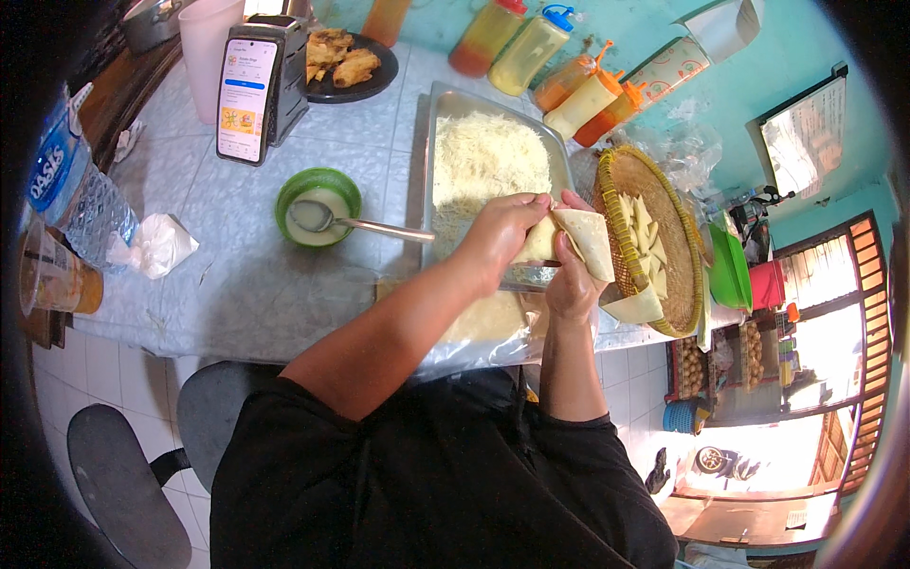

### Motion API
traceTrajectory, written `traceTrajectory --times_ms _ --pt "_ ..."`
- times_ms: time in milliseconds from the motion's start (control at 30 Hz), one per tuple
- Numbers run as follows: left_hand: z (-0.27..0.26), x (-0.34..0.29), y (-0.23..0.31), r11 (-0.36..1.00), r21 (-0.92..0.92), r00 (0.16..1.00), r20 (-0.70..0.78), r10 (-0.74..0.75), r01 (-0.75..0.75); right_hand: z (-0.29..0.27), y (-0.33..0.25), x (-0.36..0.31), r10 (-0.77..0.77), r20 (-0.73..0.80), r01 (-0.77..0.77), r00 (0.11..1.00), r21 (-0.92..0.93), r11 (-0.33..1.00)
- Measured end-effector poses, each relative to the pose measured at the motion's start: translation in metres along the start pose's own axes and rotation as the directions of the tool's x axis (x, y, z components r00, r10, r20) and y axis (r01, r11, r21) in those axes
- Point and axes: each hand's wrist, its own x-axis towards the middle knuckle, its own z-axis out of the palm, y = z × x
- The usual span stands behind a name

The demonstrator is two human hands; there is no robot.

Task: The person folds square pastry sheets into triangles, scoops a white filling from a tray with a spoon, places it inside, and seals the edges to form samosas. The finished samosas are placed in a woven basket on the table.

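Observation:
Both my hands are over the near right part of a metal tray (429, 142) heaped with pale shredded filling (488, 156). My right hand (572, 284) holds a thin pastry wrapper (588, 242), folded round into a cone-like shape. The fingers of my left hand (498, 232) are closed at the wrapper's left side, where some pale filling or a fold shows; which of the two I cannot tell. To the right, a woven basket (697, 256) leans with several pale rolled pieces (645, 232) in it. Another wrapper (637, 308) lies at its near edge.
At left stands a green bowl (296, 186) of milky liquid, with a spoon (384, 229) reaching toward the tray. A phone (246, 100) leans on a dark holder. Behind are a black plate (379, 81) of fried food and sauce bottles (524, 49). Pale sheets in plastic (483, 318) lie nearest me.

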Motion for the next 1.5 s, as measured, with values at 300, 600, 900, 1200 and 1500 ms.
traceTrajectory --times_ms 300,600,900,1200,1500 --pt "-0.003 0.001 0.006 0.972 0.111 0.972 -0.13 -0.194 0.208 -0.014 0.001 0.007 -0.164 0.262 0.267 0.951 -0.43 0.862" --pt "-0.006 0.002 0.007 0.96 0.037 0.961 -0.016 -0.277 0.278 -0.029 -0.019 0.019 -0.152 0.615 0.601 0.774 -0.636 0.485" --pt "-0.01 0.006 0.001 0.954 -0.053 0.949 0.137 -0.285 0.294 -0.044 -0.012 0.018 -0.128 0.672 0.62 0.73 -0.571 0.538" --pt "-0.002 0.0 0.014 0.926 0.268 0.964 -0.064 -0.259 0.266 -0.031 0.006 0.0 0.404 -0.041 -0.395 0.914 0.141 0.908" --pt "0.0 -0.001 0.017 0.924 0.312 0.969 0.032 -0.244 0.223 -0.021 -0.014 -0.003 0.637 0.236 -0.66 0.734 0.472 0.585"
